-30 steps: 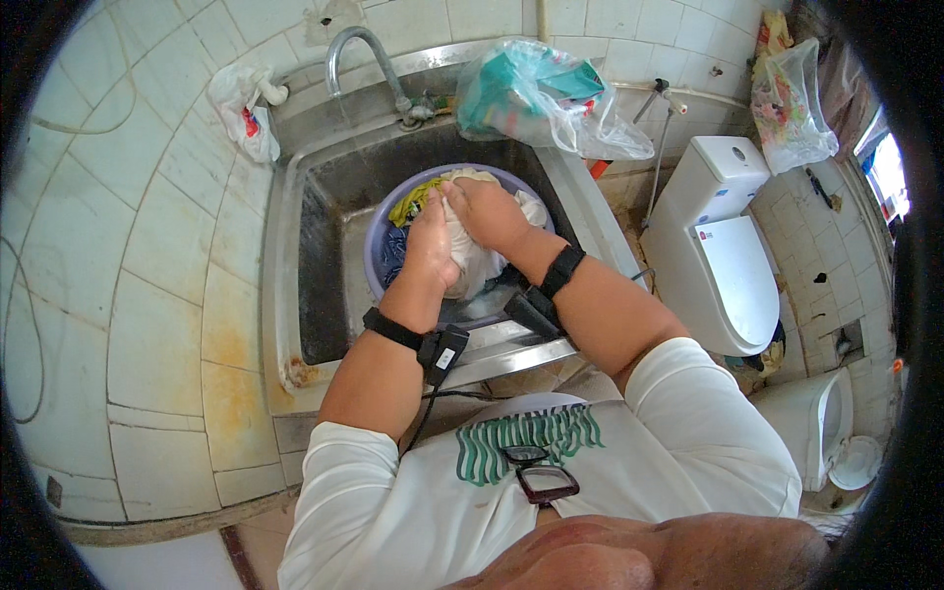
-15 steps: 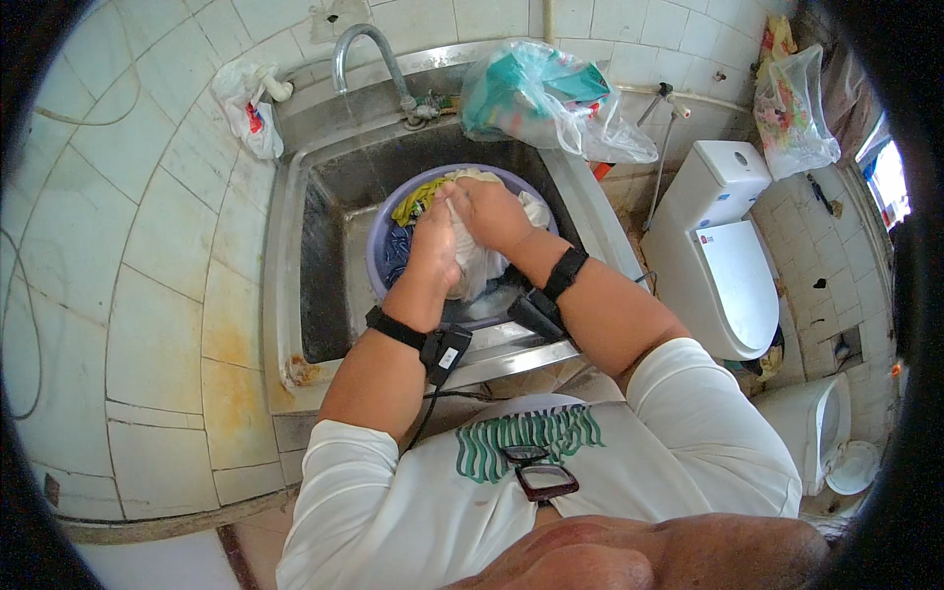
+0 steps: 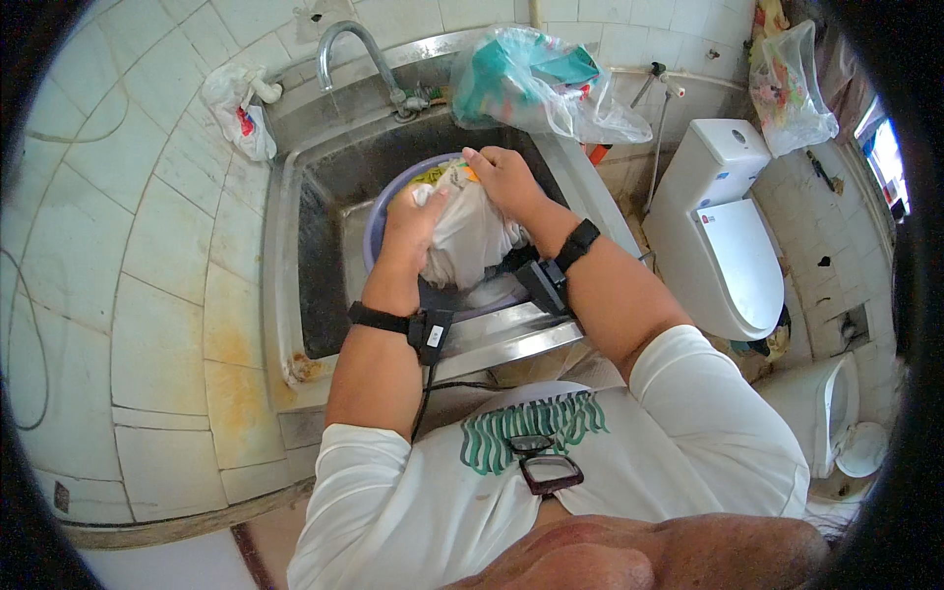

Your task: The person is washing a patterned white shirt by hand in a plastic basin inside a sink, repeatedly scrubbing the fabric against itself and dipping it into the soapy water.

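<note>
My left hand and my right hand grip a wet white cloth garment between them, fingers closed on its upper part. The garment is spread between the hands and hangs over a purple basin. An orange patch shows near its top edge by my right hand. Yellow-green cloth lies in the basin behind it; most of the basin's contents are hidden by the garment. The basin stands in a steel sink. A curved tap rises at the sink's back, with a thin stream apparently falling from its spout.
A clear plastic bag with teal contents rests on the sink's back right corner. A small white bag hangs at the left wall. To the right stand a white toilet and a white bin-like container. Another plastic bag hangs far right.
My hands, earlier close together on the bunched garment, have moved apart sideways. The white garment is now spread out between them and covers more of the basin.
</note>
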{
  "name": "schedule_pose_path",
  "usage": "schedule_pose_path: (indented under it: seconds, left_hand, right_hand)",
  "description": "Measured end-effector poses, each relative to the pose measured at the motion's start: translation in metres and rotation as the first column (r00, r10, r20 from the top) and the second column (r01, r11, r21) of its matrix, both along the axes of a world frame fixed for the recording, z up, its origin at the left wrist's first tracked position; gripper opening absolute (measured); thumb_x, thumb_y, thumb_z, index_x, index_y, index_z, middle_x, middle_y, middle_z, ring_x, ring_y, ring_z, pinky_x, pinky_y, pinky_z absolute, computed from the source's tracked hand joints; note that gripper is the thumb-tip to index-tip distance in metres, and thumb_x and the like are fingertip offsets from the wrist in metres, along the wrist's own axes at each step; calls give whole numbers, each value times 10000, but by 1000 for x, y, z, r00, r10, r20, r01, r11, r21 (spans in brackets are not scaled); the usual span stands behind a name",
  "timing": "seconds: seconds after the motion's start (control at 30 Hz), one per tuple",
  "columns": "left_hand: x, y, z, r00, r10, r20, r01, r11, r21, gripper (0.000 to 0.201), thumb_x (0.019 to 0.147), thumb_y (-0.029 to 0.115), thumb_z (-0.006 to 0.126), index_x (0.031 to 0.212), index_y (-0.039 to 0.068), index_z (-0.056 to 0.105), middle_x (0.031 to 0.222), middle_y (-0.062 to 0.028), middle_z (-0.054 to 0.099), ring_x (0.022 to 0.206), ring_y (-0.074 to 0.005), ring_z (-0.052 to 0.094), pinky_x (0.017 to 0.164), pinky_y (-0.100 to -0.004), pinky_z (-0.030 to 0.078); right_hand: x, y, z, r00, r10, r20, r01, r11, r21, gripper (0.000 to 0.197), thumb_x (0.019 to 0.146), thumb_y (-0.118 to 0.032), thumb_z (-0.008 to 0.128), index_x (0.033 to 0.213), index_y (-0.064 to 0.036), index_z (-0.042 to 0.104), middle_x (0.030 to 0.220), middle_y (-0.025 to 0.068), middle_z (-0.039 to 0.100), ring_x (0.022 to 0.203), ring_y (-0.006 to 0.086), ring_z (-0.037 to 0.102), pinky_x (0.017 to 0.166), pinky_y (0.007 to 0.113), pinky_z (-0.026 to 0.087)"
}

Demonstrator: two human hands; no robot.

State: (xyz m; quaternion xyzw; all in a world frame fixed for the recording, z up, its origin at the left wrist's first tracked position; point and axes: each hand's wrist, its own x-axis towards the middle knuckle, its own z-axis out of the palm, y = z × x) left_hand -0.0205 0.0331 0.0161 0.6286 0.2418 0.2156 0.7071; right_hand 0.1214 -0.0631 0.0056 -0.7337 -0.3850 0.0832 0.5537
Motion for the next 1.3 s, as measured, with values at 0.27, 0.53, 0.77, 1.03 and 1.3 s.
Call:
schedule_pose_path:
  seconds: [0.27,0.53,0.77,1.03,1.3]
  left_hand:
    - [-2,12,-2,905,362,224,-410,883,231,241,896,229,551,971,1,527,861,-92,582,783,-162,536,724,-313,441]
    - [-9,38,-1,769,563,302,-635,729,257,257,916,197,520,1065,-9,483,992,-115,552,879,-190,535,804,-321,439]
    - [-18,34,12,686,644,338,-717,676,168,251,928,208,495,1039,-17,480,966,-128,546,867,-208,524,803,-328,425]
    - [-27,45,17,607,660,443,-792,550,266,251,939,206,466,1042,-22,480,968,-143,539,885,-221,525,805,-335,425]
    - [-16,45,-5,970,158,184,-177,980,93,145,921,151,465,963,14,489,862,-118,602,800,-228,596,748,-339,474]
  right_hand:
    - [-11,-9,3,925,353,139,-329,929,-171,576,702,-373,738,1094,14,570,927,164,629,847,248,592,771,313,461]
    - [10,-13,-3,936,317,156,-233,886,-401,609,612,-261,753,1125,8,568,987,227,622,922,332,596,830,347,454]
    - [27,-13,6,970,176,170,-117,944,-309,406,672,-207,715,1011,-14,599,912,211,622,838,341,602,756,363,471]
    - [-3,-13,26,988,12,152,-46,974,223,226,715,-1,614,926,-3,532,800,95,579,736,191,533,698,294,438]
    - [3,-18,16,830,512,221,-425,837,-345,245,652,-71,663,893,-66,616,849,137,642,826,287,604,740,339,464]
